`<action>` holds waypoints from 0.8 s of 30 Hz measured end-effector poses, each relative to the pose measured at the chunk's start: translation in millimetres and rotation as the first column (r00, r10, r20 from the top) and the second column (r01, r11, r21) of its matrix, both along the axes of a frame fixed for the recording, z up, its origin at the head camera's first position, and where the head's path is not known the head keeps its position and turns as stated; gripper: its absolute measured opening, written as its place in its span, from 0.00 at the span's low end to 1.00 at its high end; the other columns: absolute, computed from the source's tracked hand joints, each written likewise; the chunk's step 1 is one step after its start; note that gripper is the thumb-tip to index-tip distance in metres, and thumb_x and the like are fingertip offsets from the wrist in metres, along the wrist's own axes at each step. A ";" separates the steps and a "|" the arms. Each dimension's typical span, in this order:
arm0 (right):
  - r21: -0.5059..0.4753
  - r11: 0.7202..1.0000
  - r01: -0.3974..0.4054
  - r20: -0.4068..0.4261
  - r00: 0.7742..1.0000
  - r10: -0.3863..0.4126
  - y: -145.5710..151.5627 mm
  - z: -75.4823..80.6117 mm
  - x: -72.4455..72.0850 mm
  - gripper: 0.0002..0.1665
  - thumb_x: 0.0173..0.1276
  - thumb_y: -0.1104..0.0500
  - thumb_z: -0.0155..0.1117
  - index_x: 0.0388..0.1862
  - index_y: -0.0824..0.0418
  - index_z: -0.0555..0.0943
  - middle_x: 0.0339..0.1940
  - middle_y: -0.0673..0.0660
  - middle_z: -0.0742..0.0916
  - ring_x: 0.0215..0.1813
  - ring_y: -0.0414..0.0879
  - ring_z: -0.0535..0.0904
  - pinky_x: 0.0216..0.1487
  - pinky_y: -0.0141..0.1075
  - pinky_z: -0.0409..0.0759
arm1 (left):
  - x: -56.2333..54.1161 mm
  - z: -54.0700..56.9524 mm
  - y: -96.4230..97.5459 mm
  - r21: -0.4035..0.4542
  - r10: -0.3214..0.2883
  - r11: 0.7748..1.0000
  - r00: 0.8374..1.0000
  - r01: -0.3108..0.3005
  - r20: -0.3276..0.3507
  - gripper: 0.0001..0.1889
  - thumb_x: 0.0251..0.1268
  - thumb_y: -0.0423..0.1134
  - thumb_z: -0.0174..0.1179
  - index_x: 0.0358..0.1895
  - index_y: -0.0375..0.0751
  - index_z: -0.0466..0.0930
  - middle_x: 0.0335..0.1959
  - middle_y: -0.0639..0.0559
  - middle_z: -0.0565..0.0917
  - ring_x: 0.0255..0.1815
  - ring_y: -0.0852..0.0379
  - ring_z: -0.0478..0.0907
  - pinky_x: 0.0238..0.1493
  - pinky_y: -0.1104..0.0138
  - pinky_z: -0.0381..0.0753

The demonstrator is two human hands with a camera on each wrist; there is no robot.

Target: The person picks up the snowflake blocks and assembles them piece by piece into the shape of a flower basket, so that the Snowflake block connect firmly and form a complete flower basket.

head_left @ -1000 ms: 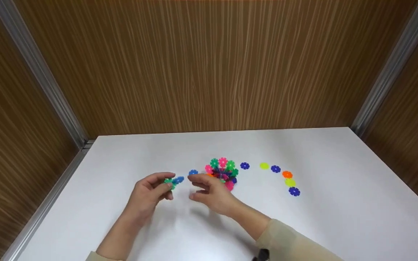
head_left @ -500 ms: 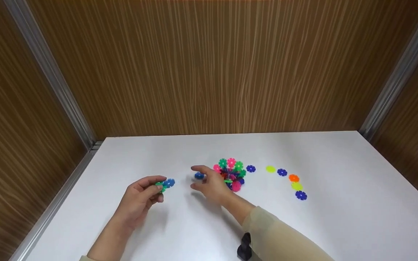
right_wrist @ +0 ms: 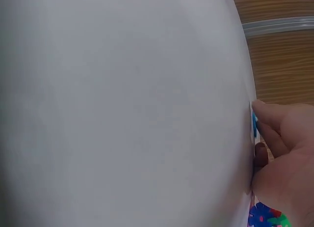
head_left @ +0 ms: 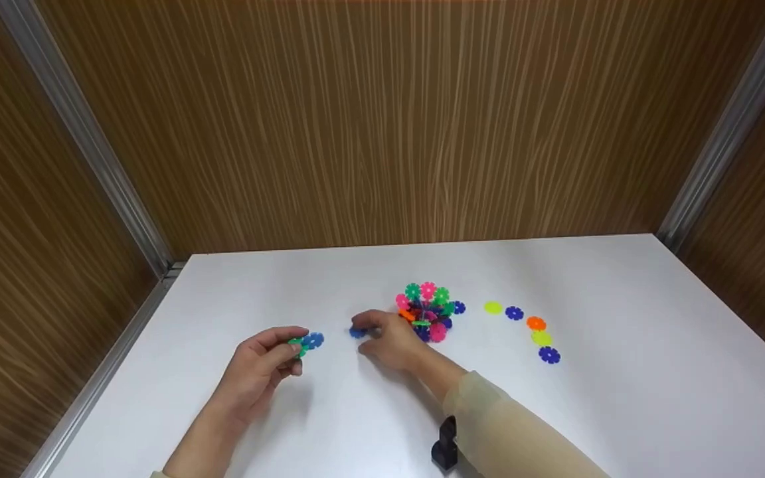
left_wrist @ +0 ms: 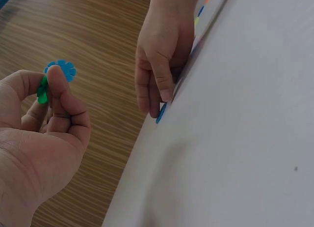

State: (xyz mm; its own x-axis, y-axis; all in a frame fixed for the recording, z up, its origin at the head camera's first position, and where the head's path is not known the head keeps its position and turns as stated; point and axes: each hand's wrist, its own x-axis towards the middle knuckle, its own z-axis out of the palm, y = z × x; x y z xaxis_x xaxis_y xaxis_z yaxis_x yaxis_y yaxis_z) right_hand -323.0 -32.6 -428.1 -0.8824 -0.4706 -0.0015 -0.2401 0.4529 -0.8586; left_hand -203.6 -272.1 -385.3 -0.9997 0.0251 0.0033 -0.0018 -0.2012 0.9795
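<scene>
In the head view my left hand (head_left: 259,365) holds a joined piece of flower-shaped plastic discs between thumb and fingers. A green disc (left_wrist: 42,91) sits in the pinch, and a blue disc (left_wrist: 68,70) sticks out past the thumb tip. My right hand (head_left: 392,342) is low over the table, its fingertips on a single blue disc (head_left: 357,332) lying flat. The thumb stands apart from that disc in the right wrist view. Just right of this hand is a round cluster of interlocked discs (head_left: 427,291), pink, green, orange and dark blue, partly hidden behind it.
Loose discs lie in a curve on the white table (head_left: 621,372): yellow (head_left: 493,307), dark blue (head_left: 514,313), orange (head_left: 536,323) and more. Another dark blue disc (head_left: 460,307) touches the cluster's outline. Wood-grain panels (head_left: 382,119) enclose the back and sides.
My right hand has reached the loose blue disc and shifted it slightly left and toward me, away from the cluster. My left hand keeps its piece, moved a little left from a second ago.
</scene>
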 end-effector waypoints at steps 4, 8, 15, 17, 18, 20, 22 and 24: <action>-0.017 0.999 -0.041 0.001 0.999 0.042 3.4 -1.2 0.2 0.20 0.70 0.68 0.73 0.59 0.55 0.86 0.51 0.47 0.88 0.59 0.48 0.82 0.67 0.44 0.80 | -1.1 -0.1 2.7 -0.008 0.007 1.000 1.000 -0.007 0.009 0.10 0.75 0.27 0.61 0.53 0.31 0.86 0.44 0.43 0.84 0.31 0.55 0.79 0.45 0.65 0.85; -0.035 0.999 -0.040 0.014 0.999 0.040 7.4 -2.1 -0.1 0.24 0.69 0.67 0.75 0.62 0.53 0.85 0.54 0.48 0.88 0.59 0.48 0.81 0.67 0.43 0.80 | -2.5 0.0 6.3 -0.008 0.012 1.000 1.000 -0.011 0.020 0.10 0.75 0.27 0.61 0.54 0.30 0.85 0.45 0.42 0.85 0.31 0.54 0.80 0.45 0.65 0.86; 0.017 0.998 -0.065 -0.005 0.998 0.065 8.5 0.4 0.7 0.24 0.70 0.65 0.75 0.64 0.52 0.85 0.56 0.46 0.88 0.62 0.47 0.82 0.69 0.43 0.79 | -3.3 -0.9 11.7 0.006 0.001 1.000 1.000 -0.001 0.019 0.10 0.74 0.27 0.61 0.54 0.30 0.86 0.45 0.42 0.84 0.30 0.54 0.79 0.45 0.66 0.85; 0.034 0.997 -0.072 -0.023 0.997 0.073 8.9 0.8 1.1 0.21 0.70 0.66 0.75 0.60 0.53 0.87 0.52 0.46 0.88 0.59 0.47 0.82 0.67 0.43 0.80 | -3.5 -1.3 12.8 0.006 -0.004 1.000 1.000 0.004 0.008 0.10 0.74 0.27 0.62 0.53 0.30 0.86 0.44 0.42 0.85 0.30 0.54 0.79 0.44 0.66 0.85; 0.043 0.996 -0.077 -0.031 0.996 0.078 9.1 1.1 1.6 0.20 0.69 0.66 0.76 0.58 0.53 0.87 0.50 0.46 0.88 0.57 0.46 0.82 0.66 0.42 0.81 | -3.7 -1.6 13.4 0.007 -0.007 1.000 1.000 0.006 0.003 0.10 0.73 0.26 0.62 0.53 0.30 0.86 0.43 0.43 0.85 0.29 0.54 0.79 0.44 0.66 0.85; 0.068 0.994 -0.091 -0.041 0.995 0.094 10.0 1.9 3.0 0.18 0.68 0.65 0.77 0.56 0.53 0.88 0.48 0.46 0.88 0.54 0.45 0.82 0.64 0.41 0.81 | -3.9 -2.1 14.7 0.005 -0.011 1.000 1.000 0.011 -0.004 0.10 0.73 0.26 0.62 0.52 0.29 0.86 0.43 0.43 0.85 0.29 0.55 0.79 0.44 0.66 0.85; 0.094 0.989 -0.118 -0.042 0.992 0.122 11.7 3.6 5.9 0.17 0.67 0.63 0.79 0.53 0.51 0.88 0.45 0.45 0.87 0.52 0.44 0.81 0.62 0.40 0.82 | -4.2 -2.5 16.6 0.000 -0.016 1.000 1.000 0.016 -0.004 0.10 0.73 0.26 0.62 0.52 0.30 0.86 0.43 0.43 0.85 0.29 0.55 0.79 0.44 0.66 0.85; 0.107 0.982 -0.155 -0.042 0.986 0.160 14.6 5.4 10.2 0.15 0.67 0.62 0.80 0.50 0.51 0.88 0.43 0.44 0.87 0.49 0.44 0.81 0.59 0.38 0.82 | -4.4 -2.8 19.1 -0.002 -0.020 1.000 1.000 0.020 -0.003 0.10 0.73 0.27 0.62 0.53 0.30 0.86 0.43 0.43 0.85 0.30 0.55 0.79 0.44 0.66 0.85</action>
